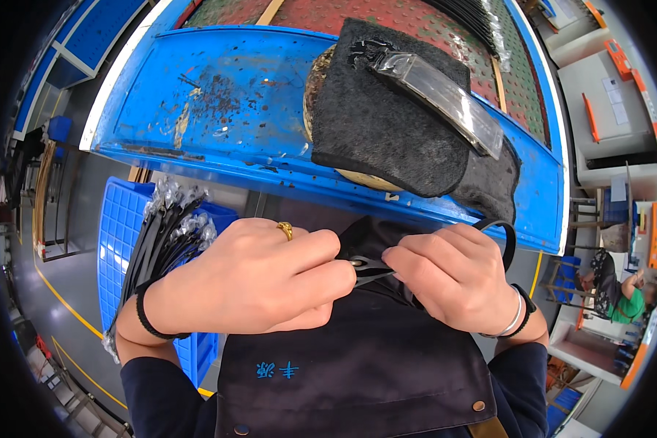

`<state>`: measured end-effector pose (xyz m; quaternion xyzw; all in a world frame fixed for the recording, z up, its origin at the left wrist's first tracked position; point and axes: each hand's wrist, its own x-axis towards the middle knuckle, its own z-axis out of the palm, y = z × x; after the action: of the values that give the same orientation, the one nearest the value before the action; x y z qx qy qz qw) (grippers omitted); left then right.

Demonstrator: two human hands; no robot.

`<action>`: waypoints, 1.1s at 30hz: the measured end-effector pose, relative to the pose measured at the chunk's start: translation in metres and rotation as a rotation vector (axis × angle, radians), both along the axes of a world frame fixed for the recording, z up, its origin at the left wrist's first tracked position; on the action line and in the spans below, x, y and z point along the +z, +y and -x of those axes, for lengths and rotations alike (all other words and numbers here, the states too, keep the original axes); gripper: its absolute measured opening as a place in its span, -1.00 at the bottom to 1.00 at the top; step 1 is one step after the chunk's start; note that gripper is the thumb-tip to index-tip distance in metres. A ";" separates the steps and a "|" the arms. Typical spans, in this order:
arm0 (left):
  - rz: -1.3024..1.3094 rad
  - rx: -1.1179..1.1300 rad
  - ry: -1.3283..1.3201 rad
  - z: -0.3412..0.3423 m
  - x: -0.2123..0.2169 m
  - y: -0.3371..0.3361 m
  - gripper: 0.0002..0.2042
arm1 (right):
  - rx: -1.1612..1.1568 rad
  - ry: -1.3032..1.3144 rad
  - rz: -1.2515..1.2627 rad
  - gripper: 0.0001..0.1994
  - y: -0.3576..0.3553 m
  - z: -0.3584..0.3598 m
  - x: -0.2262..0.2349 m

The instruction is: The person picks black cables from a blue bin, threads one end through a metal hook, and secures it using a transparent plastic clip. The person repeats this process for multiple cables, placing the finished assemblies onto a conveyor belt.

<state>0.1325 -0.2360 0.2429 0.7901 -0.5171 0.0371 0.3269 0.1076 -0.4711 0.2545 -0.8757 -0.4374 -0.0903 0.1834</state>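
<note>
Dark apron cloth (358,365) lies closest, over the lap. Just above it, a thin black strap (369,269) with a small metal ring is pinched between the left hand (252,281) and the right hand (456,277); the fingers of both are closed narrowly on it. The work on this piece seems unfinished. More black straps in clear sleeves are bundled in the blue crate (117,241), and one sleeved piece (438,91) is laid on the table (219,102).

Small dark part (365,267) at frame centre mostly covered by left hand (259,277) and right hand (452,281) fingertips, shape unreadable. Black strap bundle (164,237) lower end hidden behind left wrist. Apron (358,365) cut off at bottom edge.
</note>
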 end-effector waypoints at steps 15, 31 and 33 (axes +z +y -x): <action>0.093 -0.004 0.021 -0.003 -0.008 0.008 -0.80 | -0.057 -0.002 0.029 -0.74 0.004 0.001 0.000; 0.200 0.109 -0.320 0.002 0.000 0.018 -0.82 | -0.719 0.293 -0.306 -0.41 -0.066 -0.066 -0.019; 0.210 0.104 -0.307 0.002 0.001 0.015 -0.81 | -0.619 0.351 -0.690 -0.50 -0.063 -0.063 -0.017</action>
<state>0.1305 -0.2208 0.2435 0.7623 -0.5127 0.2276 0.3227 0.1708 -0.5342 0.2370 -0.8549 -0.0639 -0.1313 0.4979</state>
